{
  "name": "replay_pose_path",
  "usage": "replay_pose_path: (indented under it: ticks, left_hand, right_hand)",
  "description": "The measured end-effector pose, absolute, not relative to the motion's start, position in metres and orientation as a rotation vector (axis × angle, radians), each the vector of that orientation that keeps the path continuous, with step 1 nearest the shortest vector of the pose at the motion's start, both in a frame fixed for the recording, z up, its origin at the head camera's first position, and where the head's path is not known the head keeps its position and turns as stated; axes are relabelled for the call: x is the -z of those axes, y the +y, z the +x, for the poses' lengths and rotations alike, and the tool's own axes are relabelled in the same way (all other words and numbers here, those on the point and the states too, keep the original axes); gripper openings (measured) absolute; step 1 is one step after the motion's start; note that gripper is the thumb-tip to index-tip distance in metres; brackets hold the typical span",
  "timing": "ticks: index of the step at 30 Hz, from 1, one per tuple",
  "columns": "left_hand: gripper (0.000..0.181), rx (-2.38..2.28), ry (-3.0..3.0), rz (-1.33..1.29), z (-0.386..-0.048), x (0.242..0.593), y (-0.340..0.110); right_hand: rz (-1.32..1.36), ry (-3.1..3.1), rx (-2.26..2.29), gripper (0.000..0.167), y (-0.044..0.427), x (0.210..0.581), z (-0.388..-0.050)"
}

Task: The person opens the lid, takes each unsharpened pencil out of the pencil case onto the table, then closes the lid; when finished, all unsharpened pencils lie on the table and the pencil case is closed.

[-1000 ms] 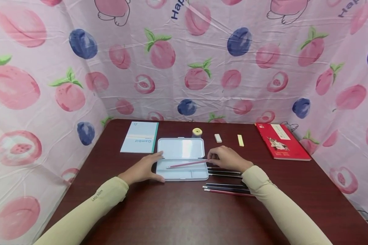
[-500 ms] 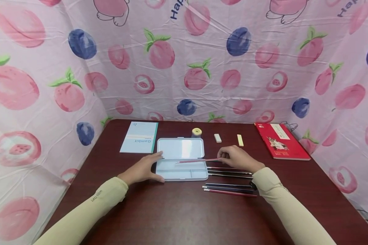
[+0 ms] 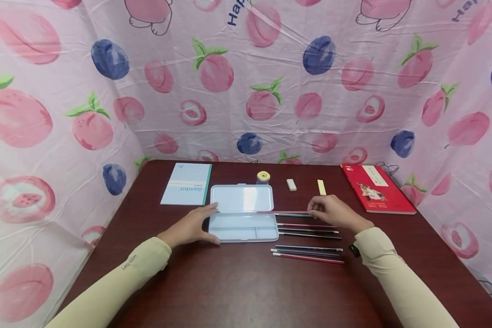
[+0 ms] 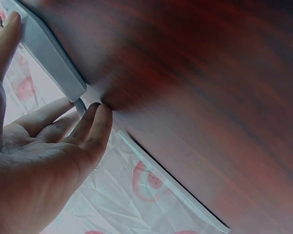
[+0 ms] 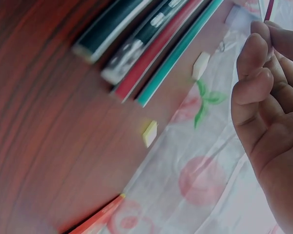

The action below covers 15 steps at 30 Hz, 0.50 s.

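In the head view my left hand [image 3: 188, 226] holds the left side of an open white pencil case [image 3: 229, 220]. Its thumb is at the front edge and its fingers are by the hinge, as the left wrist view shows the case [image 4: 51, 53] between them. My right hand [image 3: 338, 212], right of the case, pinches the right end of a red pencil [image 3: 287, 212]. That pencil's other end reaches over the case near the hinge. Just under it lies a green pencil [image 3: 292, 215]. Several more pencils [image 3: 311, 232] lie right of the case, and the case's compartments hold nothing visible.
Nearer the front lies another row of pencils [image 3: 307, 254]. Behind the case stands a yellow-topped round item [image 3: 263, 176]. A white eraser [image 3: 291, 185], a yellow strip [image 3: 321, 187] and a red book [image 3: 377, 189] lie to the right, a notebook [image 3: 186, 183] to the left.
My right hand has moved to the right with the red pencil, drawing it from over the case's compartments toward the hinge line. The green pencil has come into view. My left hand has stayed put.
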<state>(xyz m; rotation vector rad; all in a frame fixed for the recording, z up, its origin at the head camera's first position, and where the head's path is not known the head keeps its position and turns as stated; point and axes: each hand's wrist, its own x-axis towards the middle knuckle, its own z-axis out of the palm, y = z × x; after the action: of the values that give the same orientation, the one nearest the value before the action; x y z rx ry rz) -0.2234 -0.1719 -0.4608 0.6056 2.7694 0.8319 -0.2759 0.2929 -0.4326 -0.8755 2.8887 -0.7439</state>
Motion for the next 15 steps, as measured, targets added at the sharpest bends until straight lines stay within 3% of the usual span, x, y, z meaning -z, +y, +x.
replay_pose_path:
  ticks: [15]
  left_hand:
    - [0.105, -0.843, 2.761, 0.603, -0.223, 0.459, -0.172]
  right_hand:
    - [-0.802, 2.906, 0.785, 0.006, 0.328, 0.437, -0.273]
